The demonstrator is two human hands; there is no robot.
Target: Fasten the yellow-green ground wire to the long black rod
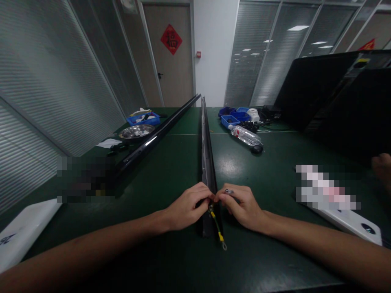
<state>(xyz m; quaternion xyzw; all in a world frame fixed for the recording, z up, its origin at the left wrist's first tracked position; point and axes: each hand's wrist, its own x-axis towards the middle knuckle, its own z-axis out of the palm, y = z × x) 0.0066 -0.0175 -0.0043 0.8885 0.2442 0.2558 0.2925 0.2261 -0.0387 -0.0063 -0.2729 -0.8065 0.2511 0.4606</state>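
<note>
My left hand (189,206) and right hand (246,207) meet over the near part of the rail (208,158), the left from the rail's left side, the right from its right. Both sets of fingertips are curled in close together; what they pinch there is hidden by my own fingers, so I cannot tell whether either is gripping tight or only touching.

The rail lies flat on the table (180,162), its long axis running from just under my wrists straight away from me, so most of its length is beyond my grip and only a short end is on my side of it.

The wire (217,224) comes out below my fingertips and slants toward me and to the right, its loose lug (224,245) just past the rail's near end. The wire's upper end is closer to my left fingertips than to my right.

The second rail (152,139) lies well to the left of the rail.
</note>
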